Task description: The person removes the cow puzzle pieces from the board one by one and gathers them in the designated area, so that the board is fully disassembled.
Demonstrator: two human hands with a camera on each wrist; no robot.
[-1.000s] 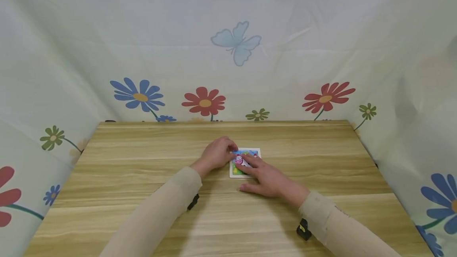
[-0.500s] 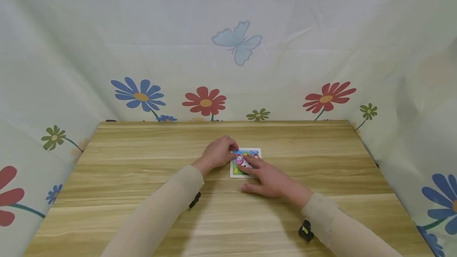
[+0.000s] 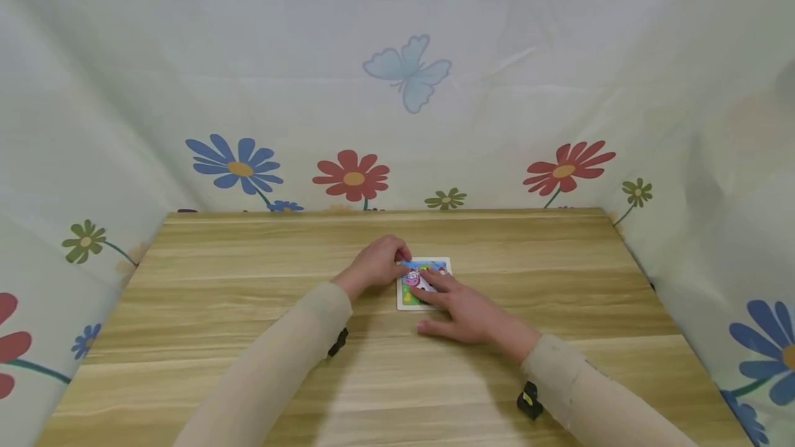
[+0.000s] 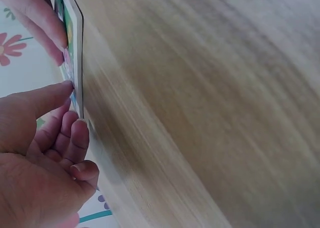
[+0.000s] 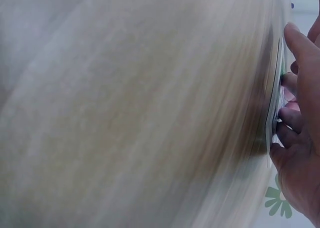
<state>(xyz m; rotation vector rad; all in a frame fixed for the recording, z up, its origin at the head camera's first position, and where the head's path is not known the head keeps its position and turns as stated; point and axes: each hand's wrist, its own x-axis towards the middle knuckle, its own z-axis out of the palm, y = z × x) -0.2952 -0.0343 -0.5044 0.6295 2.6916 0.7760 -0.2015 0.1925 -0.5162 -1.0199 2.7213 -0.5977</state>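
A small square picture puzzle [image 3: 407, 300] with a white border and a printed cow lies flat on the wooden table. At its upper left corner is my left hand [image 3: 375, 263], the thumb on its face and the fingers curled at the edge. The left wrist view shows the thumb tip against the face of the puzzle [image 4: 76, 38]. My right hand [image 3: 468, 310] rests with spread, nearly straight fingers on the right part of the picture, covering some of the cow. Its thumb points left over the table below the border.
The wooden table [image 3: 248, 254] extends around the puzzle on all sides. A pale cloth [image 3: 279, 54] printed with flowers and a butterfly hangs behind and beside it. Black devices [image 3: 529, 402] sit under both sleeve cuffs.
Both hands and the puzzle keep nearly the same places. Only the head view has shifted slightly.
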